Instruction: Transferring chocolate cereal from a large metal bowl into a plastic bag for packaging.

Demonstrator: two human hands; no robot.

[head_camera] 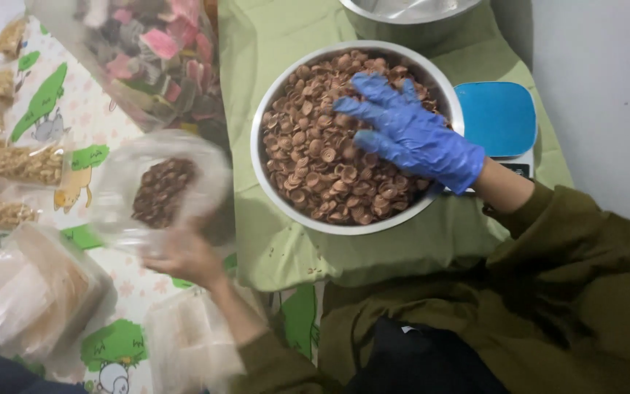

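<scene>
A large metal bowl [271,191] full of small brown round snacks [322,157] sits on a green cloth. My right hand [410,133], in a blue glove, rests on the snacks at the bowl's right side with fingers spread. My bare left hand [187,255], blurred by motion, holds up a clear plastic bag [122,171] from below. The bag holds a portion of the same brown snacks [162,191] and hangs to the left of the bowl.
A blue-topped kitchen scale [497,117] stands right of the bowl. Another metal bowl [410,18] is at the top. A bag of pink and dark snacks [154,51], filled bags of pale snacks [9,157] and empty bags [30,288] lie on a cartoon-printed mat at left.
</scene>
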